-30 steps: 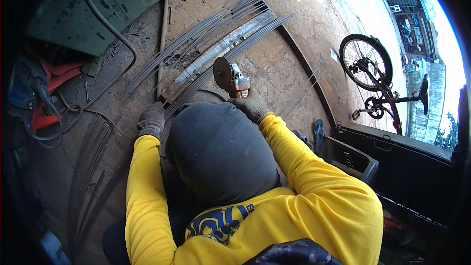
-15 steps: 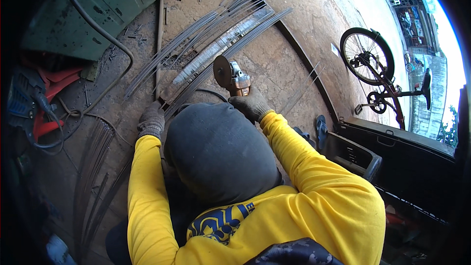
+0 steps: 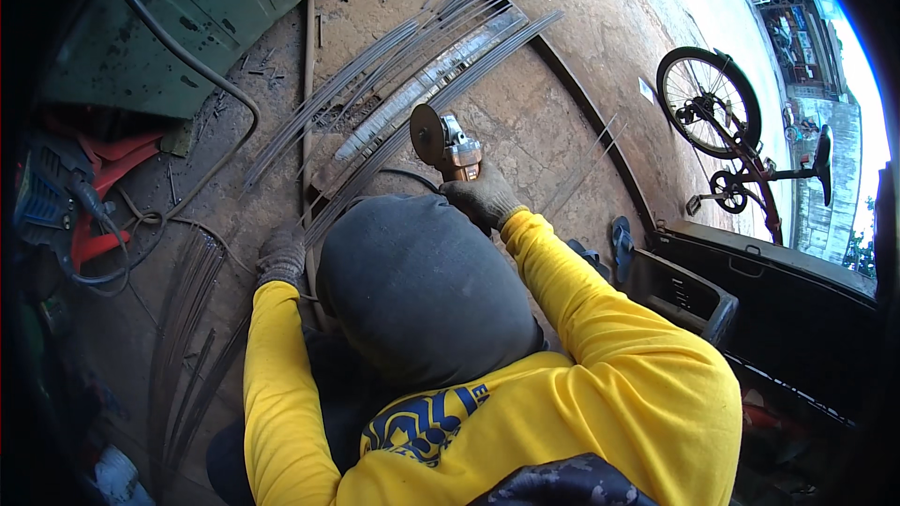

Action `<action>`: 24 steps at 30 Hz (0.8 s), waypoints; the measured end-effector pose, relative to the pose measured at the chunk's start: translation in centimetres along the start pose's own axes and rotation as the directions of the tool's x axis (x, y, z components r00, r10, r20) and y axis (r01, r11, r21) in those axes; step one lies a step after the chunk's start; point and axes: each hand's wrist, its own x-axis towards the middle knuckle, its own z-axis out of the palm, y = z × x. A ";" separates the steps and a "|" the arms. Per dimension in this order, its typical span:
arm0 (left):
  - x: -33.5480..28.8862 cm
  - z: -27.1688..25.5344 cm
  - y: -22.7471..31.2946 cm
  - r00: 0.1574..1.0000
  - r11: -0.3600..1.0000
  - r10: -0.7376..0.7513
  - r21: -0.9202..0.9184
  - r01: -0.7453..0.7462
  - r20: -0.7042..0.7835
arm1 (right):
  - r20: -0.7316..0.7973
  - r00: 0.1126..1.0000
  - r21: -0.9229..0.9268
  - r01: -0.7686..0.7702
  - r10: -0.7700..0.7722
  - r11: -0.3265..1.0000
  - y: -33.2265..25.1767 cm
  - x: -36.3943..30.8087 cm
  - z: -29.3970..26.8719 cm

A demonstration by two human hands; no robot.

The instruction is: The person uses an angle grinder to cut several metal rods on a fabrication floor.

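My right hand (image 3: 480, 198), in a grey-brown work glove, is closed round the body of an angle grinder (image 3: 461, 152). The grinder points away from me, its dark round disc (image 3: 427, 133) upright on the left side, apart from the rods. My gloved left hand (image 3: 281, 256) is low beside the near ends of a bundle of thin metal rods (image 3: 412, 126); its fingers are dark and blurred, and whether it grips a rod is unclear. A long pale metal bar (image 3: 427, 84) lies among the rods. My dark-covered head hides part of the near ground.
A green metal cabinet (image 3: 169, 28) stands at far left, above a blue and red machine (image 3: 56, 197) with cables. More rods (image 3: 183, 319) lie at left. A curved dark metal strip (image 3: 586, 103) crosses the floor. Slippers (image 3: 621, 242), a black crate (image 3: 680, 295) and a bicycle (image 3: 731, 141) are at right.
My left hand has moved back toward me and slightly left, away from the rod ends. The right hand and grinder have barely moved; the whole view has shifted a little.
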 end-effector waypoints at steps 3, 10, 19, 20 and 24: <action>0.6 0.6 -0.9 0.998 0.998 0.031 -0.047 -0.034 -0.058 | 0.004 1.000 -0.001 0.012 -0.012 1.000 -0.7 -0.6 0.0; 1.0 0.4 -0.6 1.000 0.995 0.027 -0.097 -0.028 -0.008 | -0.013 0.999 0.018 0.042 -0.042 0.999 0.6 0.3 0.6; -0.8 -1.5 1.5 0.999 1.000 -0.015 -0.015 0.015 0.044 | -0.002 1.000 -0.013 0.031 -0.031 0.999 -0.8 -0.9 0.5; -0.6 -1.4 1.3 0.998 1.000 -0.023 -0.004 0.023 0.056 | 0.001 0.999 -0.004 0.035 -0.035 0.999 -1.0 -1.0 0.6; -1.1 -1.5 1.9 0.999 0.999 0.022 -0.046 -0.020 0.035 | 0.004 0.999 0.025 0.037 -0.037 0.999 -0.9 -1.2 0.2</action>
